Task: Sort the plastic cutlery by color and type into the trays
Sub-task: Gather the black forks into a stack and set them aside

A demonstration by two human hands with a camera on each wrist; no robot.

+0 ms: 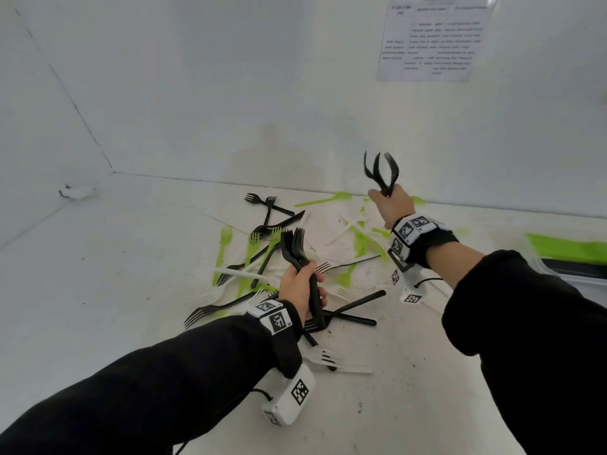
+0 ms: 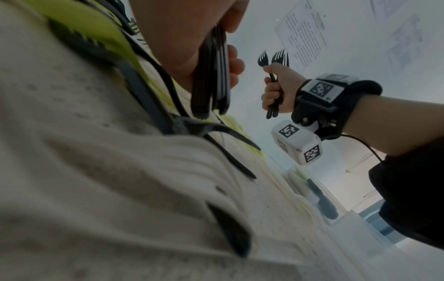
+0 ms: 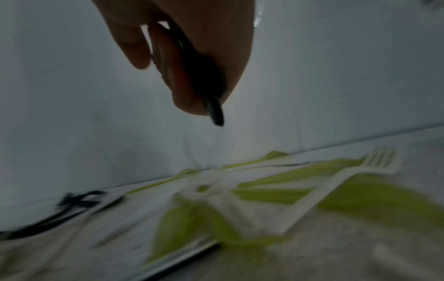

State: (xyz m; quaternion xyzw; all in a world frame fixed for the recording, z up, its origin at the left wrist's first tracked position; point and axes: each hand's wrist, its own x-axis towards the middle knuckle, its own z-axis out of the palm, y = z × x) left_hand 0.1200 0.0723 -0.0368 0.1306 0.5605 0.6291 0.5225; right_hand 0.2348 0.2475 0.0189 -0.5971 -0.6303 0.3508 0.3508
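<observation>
My left hand (image 1: 300, 287) grips a bundle of black forks (image 1: 297, 254) by the handles above the near pile, my right hand (image 1: 392, 205) clutches more black forks (image 1: 382, 172) raised far right; they look light, slick and springy, best held mid-handle.

My two hands, each holding a bunch of black forks, above mixed plastic cutlery.

My left hand (image 1: 300, 284) holds a stack of black forks (image 1: 295, 254), too tightly packed to count; my right hand (image 1: 392, 205) holds three black forks (image 1: 381, 172). On the table (image 1: 98, 274) lie black, green and white pieces, overlapping too much for an exact count.
</observation>
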